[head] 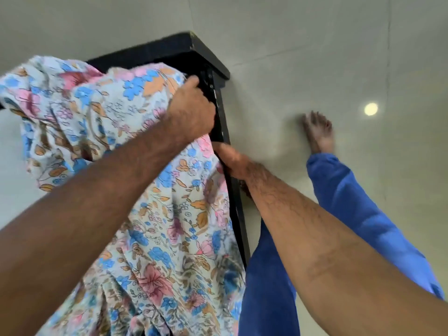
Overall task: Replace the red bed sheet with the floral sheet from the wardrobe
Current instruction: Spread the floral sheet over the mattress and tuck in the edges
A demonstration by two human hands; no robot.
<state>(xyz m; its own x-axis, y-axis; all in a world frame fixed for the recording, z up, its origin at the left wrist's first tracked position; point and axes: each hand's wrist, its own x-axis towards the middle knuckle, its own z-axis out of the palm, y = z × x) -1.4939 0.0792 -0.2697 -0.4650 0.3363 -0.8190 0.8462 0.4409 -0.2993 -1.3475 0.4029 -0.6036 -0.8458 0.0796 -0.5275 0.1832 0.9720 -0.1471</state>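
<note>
Floral sheet (169, 214): bunched and draped over the dark bed frame, spread from 10 o'clock down to 6 o'clock of the view; blue, pink and orange flowers on pale ground.
Left hand (191, 110): at about 11 o'clock, fingers curled into a raised fold of the sheet, close against the frame corner.
Right hand (230, 161): near centre, thumb on top, gripping along the frame edge where the sheet hangs; whether cloth is pinched under the fingers, cannot tell, fingers hidden.
Bed frame (213, 69): black, corner at 12 o'clock, edge running down toward 6 o'clock.
Leg (363, 214): blue trouser, 3 to 5 o'clock.
Bare foot (317, 132): at 2 o'clock on the pale floor (315, 44).
Round light spot (371, 109): on floor, 2 o'clock, probably a reflection.
</note>
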